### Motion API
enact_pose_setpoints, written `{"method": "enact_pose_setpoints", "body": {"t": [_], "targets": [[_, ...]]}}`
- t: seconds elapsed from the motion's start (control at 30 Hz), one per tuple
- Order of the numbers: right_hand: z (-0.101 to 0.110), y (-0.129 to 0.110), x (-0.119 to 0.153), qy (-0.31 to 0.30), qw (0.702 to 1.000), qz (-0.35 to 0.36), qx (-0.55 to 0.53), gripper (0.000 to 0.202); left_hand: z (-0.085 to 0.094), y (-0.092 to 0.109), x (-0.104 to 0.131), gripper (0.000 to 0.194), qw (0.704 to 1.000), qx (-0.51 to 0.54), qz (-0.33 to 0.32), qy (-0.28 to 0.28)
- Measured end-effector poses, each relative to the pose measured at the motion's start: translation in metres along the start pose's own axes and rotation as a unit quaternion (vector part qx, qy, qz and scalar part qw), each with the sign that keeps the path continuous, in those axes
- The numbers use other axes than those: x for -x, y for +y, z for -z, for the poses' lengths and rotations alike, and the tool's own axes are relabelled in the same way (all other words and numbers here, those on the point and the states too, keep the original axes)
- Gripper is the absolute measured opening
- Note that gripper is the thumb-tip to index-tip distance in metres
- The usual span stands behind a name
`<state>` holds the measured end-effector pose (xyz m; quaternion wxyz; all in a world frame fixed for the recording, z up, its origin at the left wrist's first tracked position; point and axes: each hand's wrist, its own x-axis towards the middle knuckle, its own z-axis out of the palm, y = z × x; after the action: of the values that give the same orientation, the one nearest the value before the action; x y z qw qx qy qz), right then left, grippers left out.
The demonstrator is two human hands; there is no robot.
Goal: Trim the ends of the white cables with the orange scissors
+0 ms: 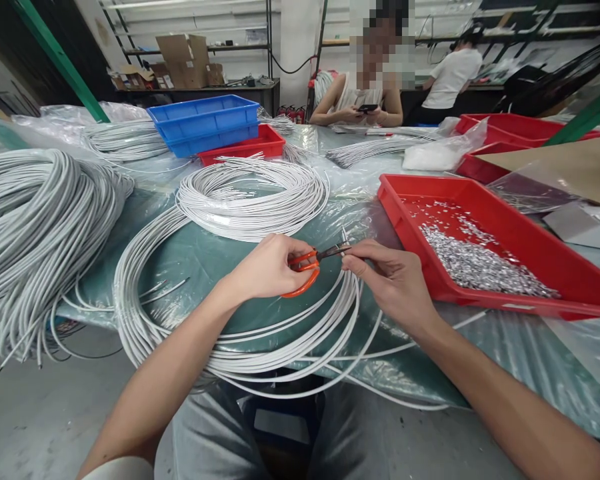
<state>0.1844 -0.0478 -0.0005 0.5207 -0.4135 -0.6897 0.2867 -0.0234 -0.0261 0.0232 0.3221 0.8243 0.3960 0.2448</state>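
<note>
My left hand is closed around the orange handles of a pair of scissors. The scissor blades point right and reach the cable ends at my right fingertips. My right hand pinches the ends of several white cables between thumb and index finger. These cables curve down and left into a large loose coil on the green table. Just beyond my hands lies a second white coil. Whether the blades touch a cable is too small to tell.
A red tray of small silvery pieces stands right of my right hand. Thick grey cable bundles lie left. Blue trays stand behind. A person holds a phone across the table; another person is farther back.
</note>
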Motion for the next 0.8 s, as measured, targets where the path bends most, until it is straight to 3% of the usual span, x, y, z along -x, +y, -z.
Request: {"method": "enact_pose_setpoints", "body": {"t": [0.3,0.63,0.8], "targets": [[0.0030,-0.0018,-0.0026,-0.046,0.999,-0.025,-0.009,0.015,0.0028,0.0005,0.0017,0.014,1.000,-0.015,0.007,-0.016],[0.0023,-0.0016,-0.0011,-0.044,0.995,-0.084,-0.042,0.019,0.0023,0.0010,0.0019,0.013,1.000,-0.004,0.001,-0.018],[0.0031,-0.0036,-0.0016,-0.054,0.996,-0.072,-0.026,0.021,0.0042,0.0009,0.0016,0.014,1.000,-0.001,0.008,-0.027]]}}
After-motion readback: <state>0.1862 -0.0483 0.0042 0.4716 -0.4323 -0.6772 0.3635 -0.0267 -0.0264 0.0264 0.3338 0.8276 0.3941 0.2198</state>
